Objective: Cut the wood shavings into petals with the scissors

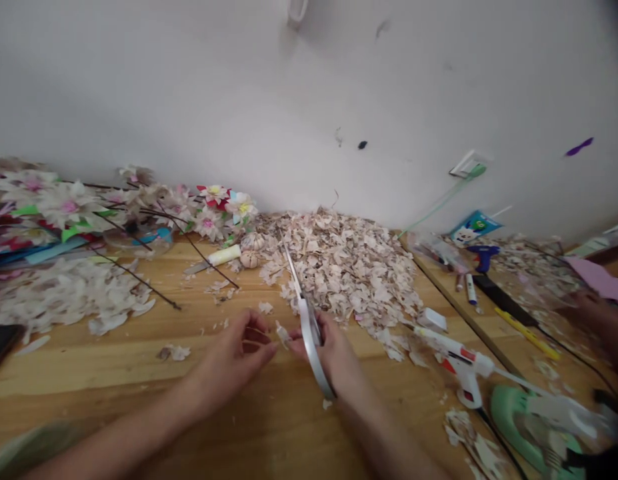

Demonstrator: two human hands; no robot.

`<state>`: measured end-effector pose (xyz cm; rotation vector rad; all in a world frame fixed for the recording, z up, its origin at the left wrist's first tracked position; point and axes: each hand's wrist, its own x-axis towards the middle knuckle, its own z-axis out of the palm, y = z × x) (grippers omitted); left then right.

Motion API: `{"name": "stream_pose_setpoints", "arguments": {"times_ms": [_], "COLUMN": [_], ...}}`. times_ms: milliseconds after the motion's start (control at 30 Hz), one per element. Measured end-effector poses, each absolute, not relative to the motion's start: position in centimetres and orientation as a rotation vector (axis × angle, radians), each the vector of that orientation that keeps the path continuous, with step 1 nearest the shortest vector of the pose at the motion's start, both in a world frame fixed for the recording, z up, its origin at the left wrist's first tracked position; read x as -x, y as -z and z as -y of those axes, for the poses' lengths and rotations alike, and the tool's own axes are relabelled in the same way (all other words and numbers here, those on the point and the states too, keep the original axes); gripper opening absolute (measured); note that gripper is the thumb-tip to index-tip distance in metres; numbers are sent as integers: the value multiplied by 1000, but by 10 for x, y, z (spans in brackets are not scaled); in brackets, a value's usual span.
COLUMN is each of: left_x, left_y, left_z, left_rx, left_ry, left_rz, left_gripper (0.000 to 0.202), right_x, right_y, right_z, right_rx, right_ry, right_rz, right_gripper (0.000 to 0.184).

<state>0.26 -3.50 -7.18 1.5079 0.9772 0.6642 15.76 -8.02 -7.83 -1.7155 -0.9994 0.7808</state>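
My left hand point(239, 353) is pinched closed on a small pale husk piece point(283, 333) held between both hands just above the wooden table point(139, 360). My right hand point(333, 357) is closed around grey-handled scissors point(303, 313) whose blades point away toward a big heap of dry garlic skins point(349, 267). The fingertips of both hands almost touch.
Paper flowers on dark stems point(139, 207) lie at the back left with pale petals point(63, 293). A knife point(213, 259) and garlic bulbs point(251, 250) sit behind. A white glue gun point(459, 363), a green object point(529, 427) and pens point(471, 288) are right. Another person's hand point(603, 327) shows far right.
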Motion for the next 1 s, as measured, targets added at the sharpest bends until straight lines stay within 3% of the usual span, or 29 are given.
{"name": "stream_pose_setpoints", "arguments": {"times_ms": [133, 400, 767, 1000], "left_x": [-4, 8, 7, 8], "left_y": [87, 103, 113, 118], "left_z": [29, 23, 8, 7], "left_rx": [-1515, -1497, -1409, -1397], "left_ry": [-680, -797, -790, -786], "left_rz": [-979, -998, -995, -959], "left_gripper": [22, 20, 24, 23], "right_x": [-182, -323, -354, -344], "right_y": [91, 65, 76, 72], "right_z": [59, 56, 50, 45], "right_rx": [1855, 2383, 2697, 2686], "right_ry": [-691, -93, 14, 21], "right_rz": [1052, 910, 946, 866], "right_gripper": [25, 27, 37, 31]}}
